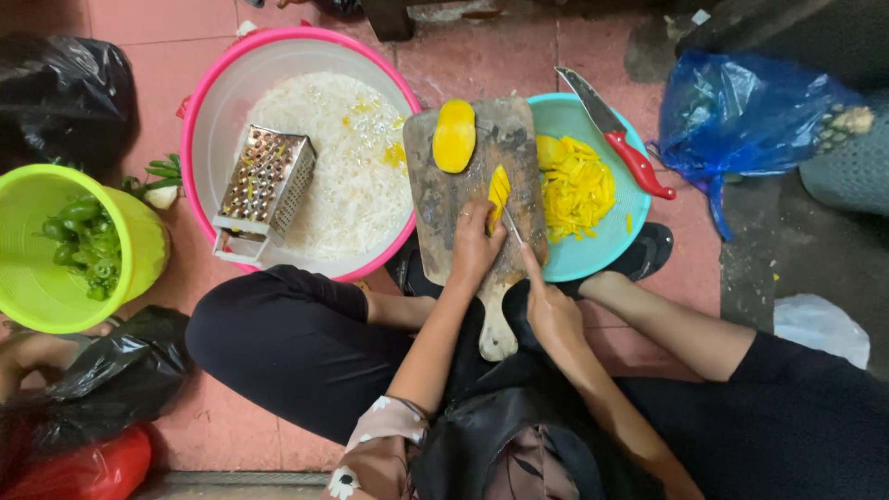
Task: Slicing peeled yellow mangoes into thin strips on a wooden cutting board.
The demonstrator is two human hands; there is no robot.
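Both forearms extend forward from the body, bare below the elbows, converging toward the middle. The left hand (pixel 474 248) lies palm down, fingers curled and pressed flat, a ring on one finger. The right hand (pixel 548 310) is closed in a grip, index finger extended forward. The legs are crossed beneath the arms.

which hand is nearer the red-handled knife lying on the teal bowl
Right. The right hand, holding a small knife at the wooden cutting board, sits below-left of the red-handled knife; the left hand is farther left, pressing the yellow fruit piece.
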